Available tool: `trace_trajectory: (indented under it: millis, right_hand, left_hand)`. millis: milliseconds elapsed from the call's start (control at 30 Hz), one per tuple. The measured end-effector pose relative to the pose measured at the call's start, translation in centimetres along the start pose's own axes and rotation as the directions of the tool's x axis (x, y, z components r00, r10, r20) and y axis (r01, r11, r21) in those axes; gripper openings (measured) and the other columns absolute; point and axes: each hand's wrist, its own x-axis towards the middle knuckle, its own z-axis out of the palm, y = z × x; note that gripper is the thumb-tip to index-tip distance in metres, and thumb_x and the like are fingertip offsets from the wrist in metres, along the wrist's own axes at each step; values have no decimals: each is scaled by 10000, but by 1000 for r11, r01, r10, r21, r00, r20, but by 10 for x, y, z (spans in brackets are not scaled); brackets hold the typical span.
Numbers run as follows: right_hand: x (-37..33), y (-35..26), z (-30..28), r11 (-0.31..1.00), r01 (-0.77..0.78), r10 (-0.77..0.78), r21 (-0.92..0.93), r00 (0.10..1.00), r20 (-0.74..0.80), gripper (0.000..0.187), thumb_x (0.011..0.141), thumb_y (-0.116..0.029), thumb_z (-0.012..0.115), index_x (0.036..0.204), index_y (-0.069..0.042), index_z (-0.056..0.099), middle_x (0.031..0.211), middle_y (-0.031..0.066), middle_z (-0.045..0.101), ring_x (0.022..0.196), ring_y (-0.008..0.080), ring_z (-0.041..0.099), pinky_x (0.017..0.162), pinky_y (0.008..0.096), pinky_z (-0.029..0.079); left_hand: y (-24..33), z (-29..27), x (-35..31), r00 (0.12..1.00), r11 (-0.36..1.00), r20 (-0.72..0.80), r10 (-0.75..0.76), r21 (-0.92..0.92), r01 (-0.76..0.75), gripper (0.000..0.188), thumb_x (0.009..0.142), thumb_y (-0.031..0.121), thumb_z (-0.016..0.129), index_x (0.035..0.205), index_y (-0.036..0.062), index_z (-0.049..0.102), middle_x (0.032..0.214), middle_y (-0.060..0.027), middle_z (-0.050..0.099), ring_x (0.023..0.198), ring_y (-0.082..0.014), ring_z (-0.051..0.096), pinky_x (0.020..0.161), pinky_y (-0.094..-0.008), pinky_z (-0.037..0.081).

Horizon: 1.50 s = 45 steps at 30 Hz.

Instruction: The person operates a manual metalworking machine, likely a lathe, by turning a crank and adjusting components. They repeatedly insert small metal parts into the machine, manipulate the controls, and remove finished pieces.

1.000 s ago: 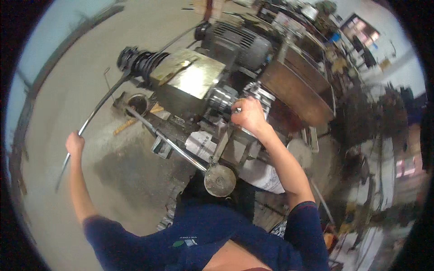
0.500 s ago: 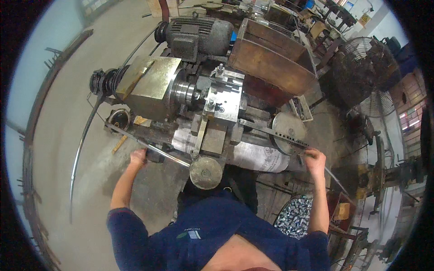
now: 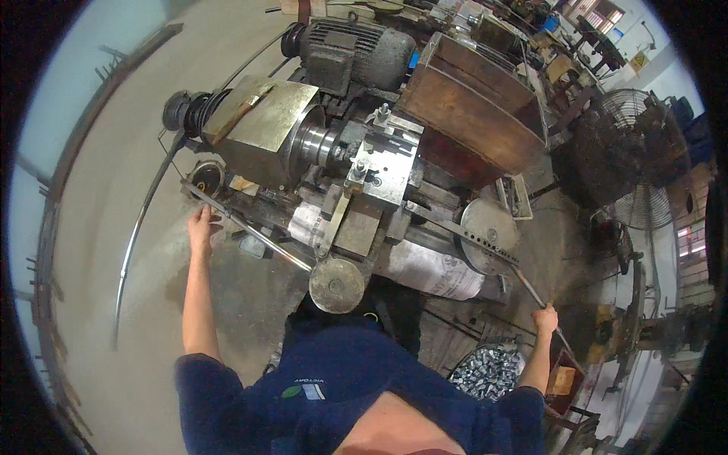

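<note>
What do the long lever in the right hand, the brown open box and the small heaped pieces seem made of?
The lever: probably steel; smooth, grey, with a metallic sheen.
The open box: perhaps rusted sheet metal; blotchy brown, thin-edged, though wood isn't ruled out.
The small pieces: likely bare metal; bright, silvery glints.

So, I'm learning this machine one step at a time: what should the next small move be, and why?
Probably close the left hand around the shiny bar. Its fingers look loosely spread near the bar's far end, contact unclear, while the right hand is wrapped around a long lever; only the left seems to lack a firm hold.
</note>
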Motion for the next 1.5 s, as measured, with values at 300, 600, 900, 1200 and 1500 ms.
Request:
trace_trajectory:
  millis: [300, 600, 900, 1200, 1500]
  right_hand:
    - [-139, -35, -4, 986, -38, 24, 163, 996, 82, 323, 584, -267, 595, 824, -51, 606, 769, 181, 614, 750, 375, 594, 677, 448, 479]
    - [-202, -82, -33, 910, -138, 128, 390, 990, 51, 255, 604, -249, 540, 709, -23, 595, 674, 215, 586, 656, 404, 568, 607, 459, 437]
    - [-202, -80, -35, 896, -125, 110, 426, 992, 61, 291, 575, -288, 572, 731, -47, 614, 665, 203, 593, 665, 389, 577, 621, 453, 443]
    - [-36, -1, 15, 983, 183, -175, 17, 959, -223, 317, 609, -265, 642, 892, -123, 614, 789, 105, 589, 734, 309, 575, 613, 442, 461]
    - [-17, -81, 3, 945, 314, -205, 93, 788, -580, 664, 669, -322, 539, 1255, -29, 429, 1242, 211, 460, 1152, 395, 407, 974, 461, 299]
  left_hand:
    - [-2, 64, 16, 920, 915, -389, 45, -353, -194, 136, 769, 40, 523, 880, -20, 470, 664, -103, 557, 547, -214, 583, 455, -320, 489]
    - [10, 70, 7, 911, 925, -402, 96, -301, -230, 175, 765, 13, 539, 921, -23, 469, 676, -97, 563, 501, -203, 567, 425, -315, 494]
    - [17, 69, -1, 920, 925, -356, 164, -270, -269, 188, 753, 14, 544, 914, -33, 457, 706, -106, 554, 526, -192, 548, 442, -323, 469]
    - [-5, 65, 20, 910, 953, -378, 172, -169, -251, 128, 711, 39, 547, 802, -37, 499, 648, -88, 544, 481, -178, 532, 408, -306, 429]
    - [11, 9, -15, 993, 954, 59, -99, -277, 111, 368, 787, 288, 604, 1030, 19, 541, 759, -89, 583, 686, -188, 597, 591, -312, 486]
